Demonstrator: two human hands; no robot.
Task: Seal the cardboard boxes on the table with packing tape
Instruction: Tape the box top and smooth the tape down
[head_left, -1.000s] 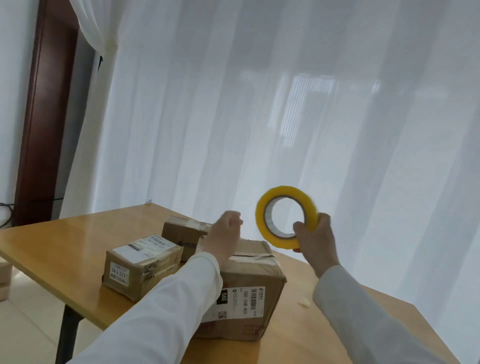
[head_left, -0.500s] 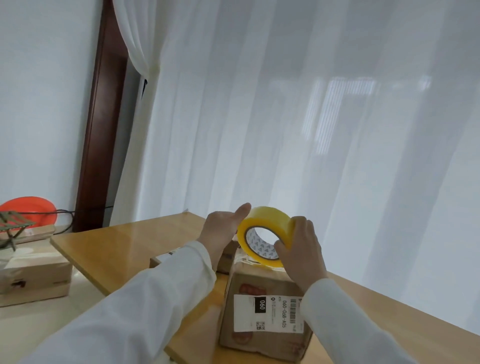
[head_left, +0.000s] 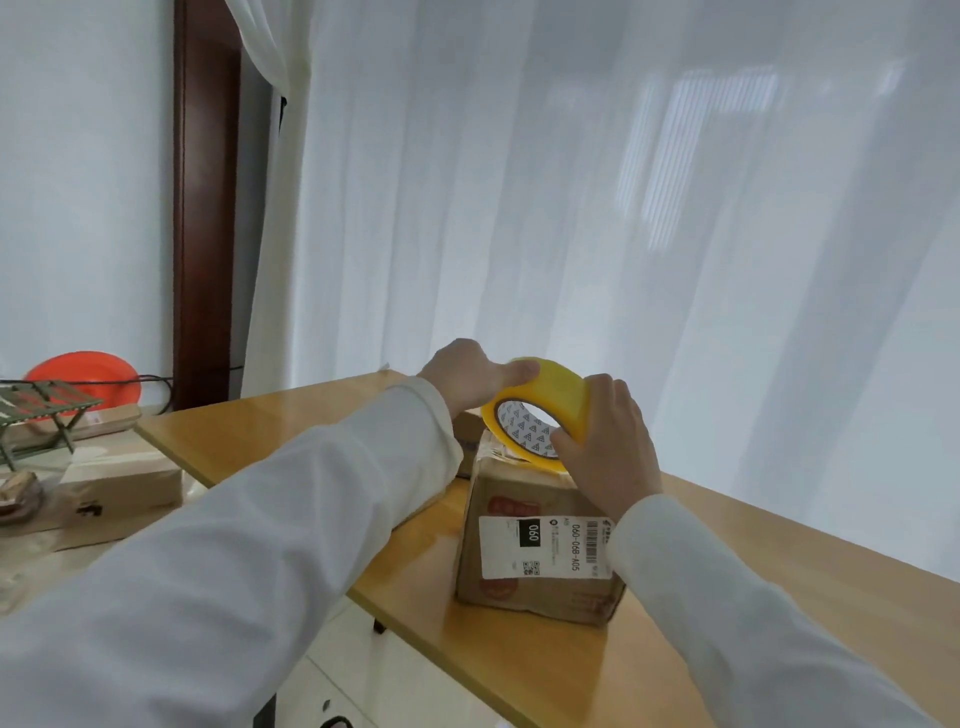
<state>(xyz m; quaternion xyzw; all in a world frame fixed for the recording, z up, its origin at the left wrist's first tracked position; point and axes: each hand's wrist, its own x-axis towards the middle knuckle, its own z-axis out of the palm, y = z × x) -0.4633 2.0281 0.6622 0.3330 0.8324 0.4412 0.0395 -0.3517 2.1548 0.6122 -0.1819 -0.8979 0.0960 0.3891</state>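
i'm gripping the yellow tape roll (head_left: 540, 410) with my right hand (head_left: 605, 457), fingers curled round its right side. my left hand (head_left: 470, 374) is pressing a thumb on the roll's top. the roll is sitting on the labelled box (head_left: 535, 551) near the table's (head_left: 727, 613) front edge.

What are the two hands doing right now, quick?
Left hand: thumb presses on the yellow tape roll.
Right hand: fingers curled round the tape roll, holding it over the cardboard box.
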